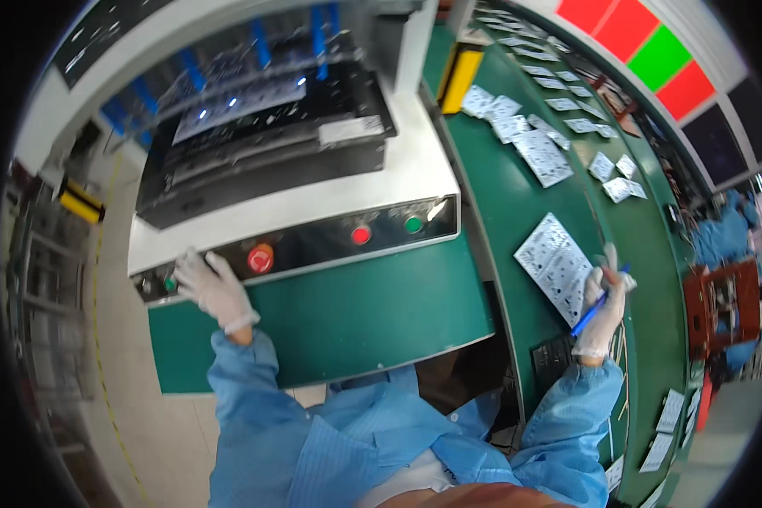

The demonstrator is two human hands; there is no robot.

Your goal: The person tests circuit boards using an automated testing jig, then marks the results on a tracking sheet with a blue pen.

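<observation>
My left hand (214, 289), in a white glove, rests at the left end of the machine's black control panel (313, 248). Its fingers are apart, over or beside a green button (171, 284); whether they press it I cannot tell. A blue pen (586, 318) sits in my gloved right hand (603, 322), slanting across the palm side. That hand is at the right edge of a white circuit board panel (552, 264) with dark marks, which lies tilted on the green bench; its fingers partly cover the edge.
The press machine (271, 161) has blue posts above a black fixture. Its panel bears a red emergency stop (261, 258), a red button (361, 235) and another green button (413, 224). More white board panels (543, 158) lie up the green bench (525, 296). A yellow-black sensor bar (463, 74) stands right of the machine.
</observation>
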